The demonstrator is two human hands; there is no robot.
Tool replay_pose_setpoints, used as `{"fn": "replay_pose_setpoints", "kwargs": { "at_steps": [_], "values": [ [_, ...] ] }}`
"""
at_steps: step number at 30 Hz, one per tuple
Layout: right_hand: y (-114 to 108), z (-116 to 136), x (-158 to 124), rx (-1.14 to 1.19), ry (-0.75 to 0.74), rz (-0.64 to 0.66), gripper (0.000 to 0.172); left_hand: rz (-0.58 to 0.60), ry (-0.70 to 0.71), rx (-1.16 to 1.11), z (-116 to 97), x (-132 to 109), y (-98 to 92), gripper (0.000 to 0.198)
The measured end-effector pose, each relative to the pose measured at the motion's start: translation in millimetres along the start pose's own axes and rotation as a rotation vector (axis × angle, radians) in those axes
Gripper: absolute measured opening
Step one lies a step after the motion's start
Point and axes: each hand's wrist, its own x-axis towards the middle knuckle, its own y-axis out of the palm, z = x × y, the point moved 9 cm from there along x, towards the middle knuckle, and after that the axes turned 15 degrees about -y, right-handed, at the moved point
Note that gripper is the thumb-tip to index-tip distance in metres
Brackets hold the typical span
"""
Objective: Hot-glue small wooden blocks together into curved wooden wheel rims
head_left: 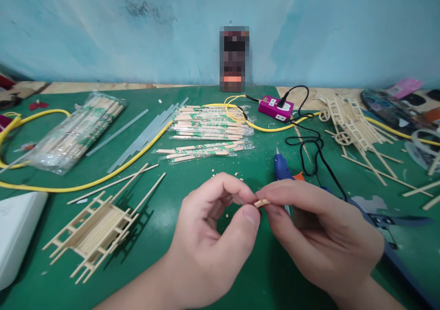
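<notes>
My left hand (209, 227) and my right hand (319, 236) meet above the green mat (165, 209), fingertips pinched together. Between them sits a short piece of wooden stick (261, 203), held by both. A blue glue gun (282, 167) lies just behind my right hand, its black cord running back to a pink power strip (275, 107). To the left of my left hand rests a small frame built of wooden sticks (98, 227). Tiny wood offcuts lie scattered on the mat near my fingers.
Wrapped chopstick packs (209, 126) lie mid-table, a bigger bag of them (75, 131) at the left. A yellow cable (103, 174) loops across the mat. Another stick model (354, 129) stands at the right, clear glue sticks (147, 133) behind, a white box (17, 227) at the left edge.
</notes>
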Motion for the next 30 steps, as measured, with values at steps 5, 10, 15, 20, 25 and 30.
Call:
{"fn": "replay_pose_setpoints", "kwargs": {
  "at_steps": [5,10,15,20,25,30],
  "values": [
    [-2.7,1.1,0.7,-0.013,-0.024,-0.027,0.037,-0.015,0.0,-0.019,-1.2,1.6,1.7,0.01],
    [-1.6,3.6,2.6,-0.018,-0.053,-0.01,0.039,-0.027,0.004,-0.027,-1.5,0.7,2.6,0.01],
    [-2.8,5.1,3.6,-0.013,-0.07,-0.029,0.041,-0.052,0.013,-0.019,-1.6,0.9,0.5,0.01],
    [-3.4,3.6,2.7,0.016,-0.056,-0.038,0.04,-0.044,0.016,0.006,-2.8,1.8,1.6,0.008],
    [-4.0,4.4,0.3,0.019,-0.055,-0.036,0.042,-0.035,0.019,0.005,-4.5,0.8,2.0,0.009],
    [-3.4,3.8,0.5,0.039,-0.05,-0.032,0.043,-0.01,0.018,-0.021,-3.3,-1.1,2.2,0.01]
  ]
}}
